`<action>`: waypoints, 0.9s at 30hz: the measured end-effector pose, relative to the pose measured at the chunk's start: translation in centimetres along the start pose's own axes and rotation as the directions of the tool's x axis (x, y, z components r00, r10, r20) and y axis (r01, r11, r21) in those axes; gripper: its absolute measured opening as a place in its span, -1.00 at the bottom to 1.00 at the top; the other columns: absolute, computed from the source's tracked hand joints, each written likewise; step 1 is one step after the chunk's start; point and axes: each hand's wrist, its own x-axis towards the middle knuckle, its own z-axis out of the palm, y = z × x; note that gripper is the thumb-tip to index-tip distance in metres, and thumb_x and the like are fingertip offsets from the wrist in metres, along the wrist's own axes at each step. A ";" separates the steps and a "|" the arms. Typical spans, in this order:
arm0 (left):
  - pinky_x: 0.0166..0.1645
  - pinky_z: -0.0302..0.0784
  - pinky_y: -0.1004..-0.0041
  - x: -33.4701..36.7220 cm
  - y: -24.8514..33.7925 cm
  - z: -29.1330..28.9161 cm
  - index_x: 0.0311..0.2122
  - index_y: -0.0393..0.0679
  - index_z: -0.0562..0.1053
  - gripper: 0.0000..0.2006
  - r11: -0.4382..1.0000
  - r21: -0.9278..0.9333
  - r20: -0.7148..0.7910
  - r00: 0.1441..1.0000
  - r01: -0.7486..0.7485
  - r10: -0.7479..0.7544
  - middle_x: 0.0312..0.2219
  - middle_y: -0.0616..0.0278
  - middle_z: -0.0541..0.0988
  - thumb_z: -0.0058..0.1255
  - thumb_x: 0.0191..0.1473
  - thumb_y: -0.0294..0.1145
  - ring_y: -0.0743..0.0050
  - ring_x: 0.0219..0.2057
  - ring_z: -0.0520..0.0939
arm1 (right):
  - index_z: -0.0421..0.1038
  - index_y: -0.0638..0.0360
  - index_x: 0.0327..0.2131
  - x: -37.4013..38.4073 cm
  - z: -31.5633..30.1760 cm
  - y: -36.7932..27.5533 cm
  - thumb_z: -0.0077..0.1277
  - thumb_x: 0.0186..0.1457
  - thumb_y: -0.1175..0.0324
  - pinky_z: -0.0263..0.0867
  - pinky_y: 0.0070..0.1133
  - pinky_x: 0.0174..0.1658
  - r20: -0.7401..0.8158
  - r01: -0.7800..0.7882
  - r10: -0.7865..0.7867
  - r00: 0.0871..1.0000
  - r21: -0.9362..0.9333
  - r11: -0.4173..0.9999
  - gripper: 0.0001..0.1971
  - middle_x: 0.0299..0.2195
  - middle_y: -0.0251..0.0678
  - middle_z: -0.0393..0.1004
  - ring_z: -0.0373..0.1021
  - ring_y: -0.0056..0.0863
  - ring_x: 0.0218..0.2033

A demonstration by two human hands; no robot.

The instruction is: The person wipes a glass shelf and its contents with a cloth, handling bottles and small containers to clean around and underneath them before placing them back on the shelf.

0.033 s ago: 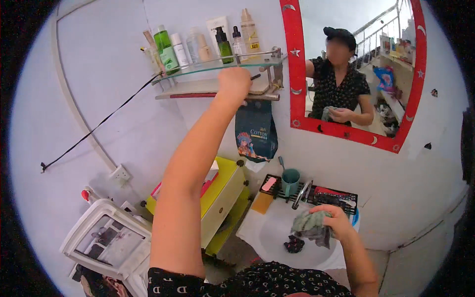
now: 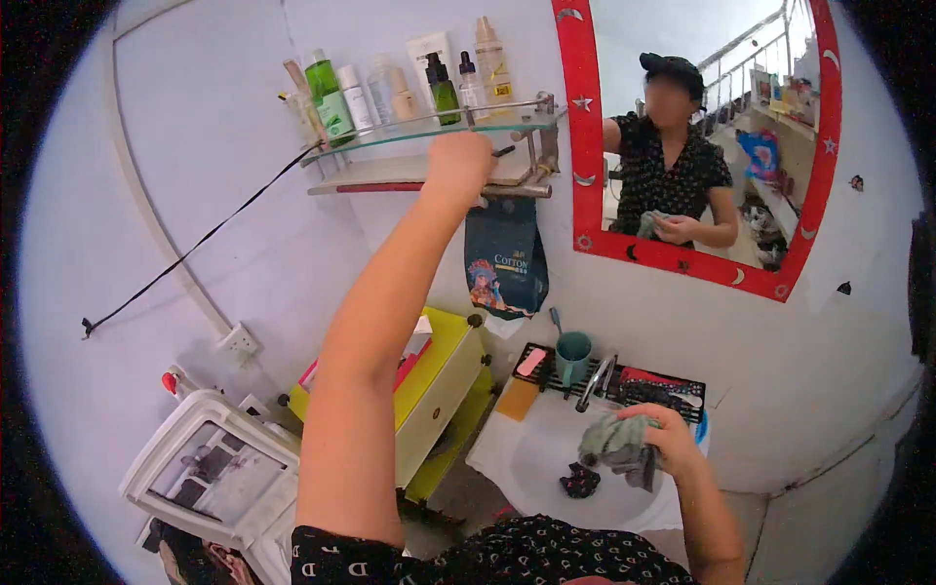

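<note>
My left hand (image 2: 461,164) is raised to the lower board (image 2: 375,174) of the wall shelf, just under the glass shelf (image 2: 409,127). Its fingers are hidden behind the back of the hand. A short dark stick-like thing (image 2: 504,151) shows right beside it; whether the hand touches it I cannot tell. Over the white sink (image 2: 531,463), my right hand (image 2: 671,436) is closed on a crumpled grey-green cloth (image 2: 616,444). A small dark bunched cloth (image 2: 580,480) with reddish specks lies in the basin below.
Several bottles, including a green one (image 2: 330,97), stand on the glass shelf. A dark cotton pack (image 2: 505,258) hangs below it. Around the tap (image 2: 597,385) are a teal mug (image 2: 572,359) and pink soap (image 2: 531,363). A red-framed mirror (image 2: 587,127) hangs right, a yellow-green cabinet (image 2: 444,336) stands left.
The grey-green cloth has shifted very slightly in my right hand. My left hand stays at the shelf.
</note>
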 end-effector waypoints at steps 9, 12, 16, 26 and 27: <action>-0.38 0.42 0.33 -3.7 -11.2 3.5 -0.50 -0.27 0.52 -0.64 0.473 -0.828 0.005 0.848 0.300 -0.530 -0.56 0.01 0.55 -0.07 -0.02 -0.12 0.17 -0.51 0.56 | 0.32 0.21 -0.19 -3.2 -3.7 2.1 -0.03 -0.03 0.42 0.39 -0.47 -0.24 -0.218 0.119 -0.034 0.975 0.392 0.912 -0.73 -0.26 -0.20 0.43 0.42 -0.37 -0.28; -0.35 0.42 0.36 -2.4 -11.3 6.2 -0.49 -0.25 0.53 -0.66 0.338 -0.859 0.103 0.778 0.384 -0.620 -0.53 0.00 0.56 -0.11 0.01 -0.16 0.22 -0.49 0.56 | 0.33 0.17 -0.20 -4.2 -3.2 2.1 -0.03 -0.03 0.42 0.40 -0.45 -0.26 -0.206 0.061 0.036 0.978 0.446 0.893 -0.75 -0.25 -0.18 0.43 0.42 -0.34 -0.27; -0.33 0.42 0.34 0.4 -14.7 11.4 -0.50 -0.22 0.54 -0.71 0.669 -0.675 -0.142 0.834 0.312 -0.533 -0.52 -0.02 0.56 -0.14 0.00 -0.25 0.17 -0.45 0.57 | 0.35 0.17 -0.21 -3.2 -1.9 4.3 -0.02 -0.05 0.44 0.40 -0.42 -0.26 -0.197 0.046 0.057 0.979 0.481 0.875 -0.74 -0.27 -0.18 0.44 0.43 -0.31 -0.30; -0.16 0.37 0.10 3.6 -12.1 13.5 -0.34 -0.40 0.44 -0.76 0.613 -0.573 -0.097 0.697 0.545 -0.711 -0.33 -0.23 0.47 -0.15 -0.09 -0.44 -0.15 -0.26 0.48 | 0.32 0.23 -0.17 -3.0 0.3 7.7 0.01 -0.06 0.42 0.40 -0.44 -0.23 -0.167 0.008 0.088 0.982 0.505 0.863 -0.68 -0.26 -0.17 0.44 0.43 -0.34 -0.28; -0.14 0.36 0.13 4.0 -9.4 13.1 -0.28 -0.41 0.40 -0.73 0.489 -0.714 -0.031 0.675 0.501 -0.737 -0.28 -0.23 0.43 -0.16 -0.09 -0.45 -0.14 -0.24 0.47 | 0.31 0.24 -0.16 -3.2 -0.1 8.0 0.00 -0.06 0.42 0.40 -0.45 -0.22 -0.216 0.010 0.111 0.970 0.490 0.872 -0.68 -0.26 -0.17 0.44 0.43 -0.34 -0.27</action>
